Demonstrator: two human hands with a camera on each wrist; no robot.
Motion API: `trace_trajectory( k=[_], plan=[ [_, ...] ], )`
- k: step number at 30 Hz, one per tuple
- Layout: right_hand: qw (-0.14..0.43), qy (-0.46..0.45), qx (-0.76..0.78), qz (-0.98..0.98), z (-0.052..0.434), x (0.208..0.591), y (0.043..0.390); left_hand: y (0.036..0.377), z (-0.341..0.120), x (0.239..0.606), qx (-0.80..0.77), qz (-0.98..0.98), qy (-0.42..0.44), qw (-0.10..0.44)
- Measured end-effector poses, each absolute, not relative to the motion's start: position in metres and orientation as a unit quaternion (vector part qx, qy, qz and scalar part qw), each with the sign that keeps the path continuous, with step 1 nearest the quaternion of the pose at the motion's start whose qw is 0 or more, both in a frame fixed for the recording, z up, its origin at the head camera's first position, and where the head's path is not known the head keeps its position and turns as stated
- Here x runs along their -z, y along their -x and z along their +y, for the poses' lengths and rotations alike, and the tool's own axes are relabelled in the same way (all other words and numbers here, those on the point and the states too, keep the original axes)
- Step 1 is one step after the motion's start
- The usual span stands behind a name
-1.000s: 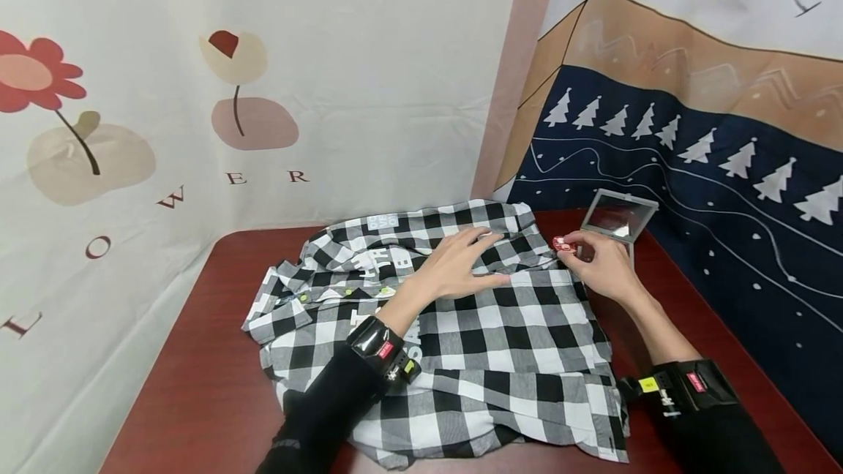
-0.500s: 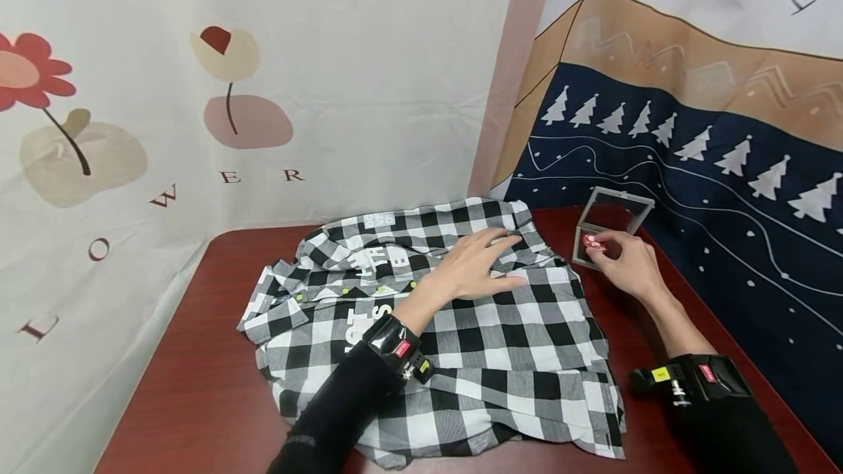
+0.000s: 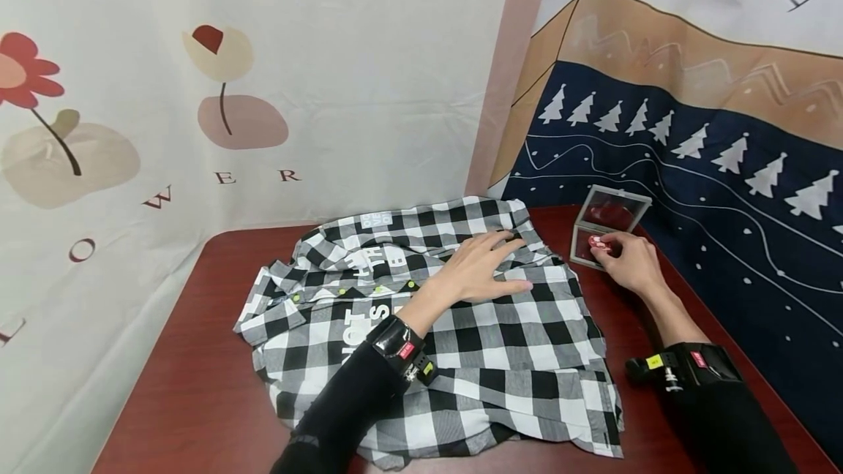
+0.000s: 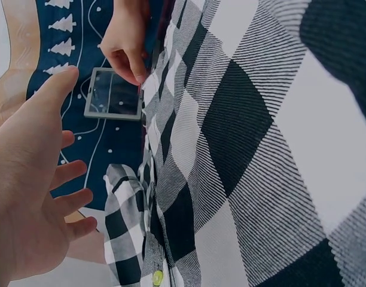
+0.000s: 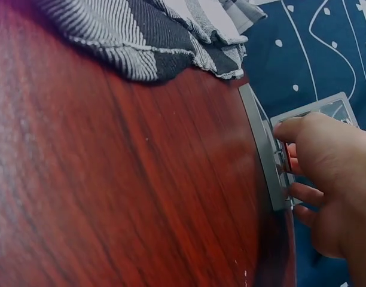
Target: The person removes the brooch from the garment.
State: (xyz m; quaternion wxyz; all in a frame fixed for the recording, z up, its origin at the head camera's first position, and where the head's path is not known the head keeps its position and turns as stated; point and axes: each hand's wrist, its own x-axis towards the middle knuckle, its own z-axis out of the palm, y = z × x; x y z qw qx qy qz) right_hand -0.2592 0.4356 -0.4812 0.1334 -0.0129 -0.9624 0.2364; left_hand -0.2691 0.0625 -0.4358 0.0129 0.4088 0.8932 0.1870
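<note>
A black-and-white checked shirt with printed letters and yellow-green buttons lies spread on the table. My left hand is over its upper middle, fingers extended and holding nothing; the left wrist view shows that hand with its fingers apart. At the table's far right, my right hand pinches a small red-and-white piece, too small to identify, inside the lower half of a grey-framed clear case. The case's hinged lid stands raised. In the right wrist view, the hand mostly covers the piece.
The reddish-brown wooden table has its right edge just beyond the case. Behind it hang a pale curtain with flower prints and a navy cloth with white trees. Each forearm wears a black strapped device.
My right hand has carried the red-and-white piece rightward from beside the shirt into the open case. My left hand has shifted slightly right above the shirt. The head view has drifted a little.
</note>
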Motion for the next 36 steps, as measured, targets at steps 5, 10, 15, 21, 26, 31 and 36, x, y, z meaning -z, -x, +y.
trace_trajectory(
  k=[5,10,15,21,26,31,36],
  plan=[
    [0.133,0.008,-0.234,-0.963,0.434,0.483,0.261,0.268,0.060,0.436,-0.186,0.893,-0.410,0.014],
    [0.142,-0.007,-0.226,-0.964,0.434,0.485,0.263,0.269,0.059,0.437,-0.184,0.893,-0.412,0.012],
    [0.147,-0.015,-0.224,-0.963,0.434,0.486,0.265,0.269,0.057,0.437,-0.186,0.891,-0.414,0.014],
    [0.140,-0.019,-0.226,-0.964,0.434,0.485,0.266,0.269,0.055,0.438,-0.195,0.889,-0.414,0.022],
    [0.146,-0.021,-0.232,-0.961,0.432,0.483,0.262,0.268,0.052,0.439,-0.195,0.892,-0.408,0.023],
    [0.170,-0.048,-0.257,-0.950,0.422,0.479,0.259,0.269,0.045,0.438,-0.194,0.896,-0.399,0.022],
    [0.193,-0.100,-0.269,-0.938,0.401,0.473,0.262,0.271,0.031,0.439,-0.200,0.900,-0.386,0.023]
  ],
)
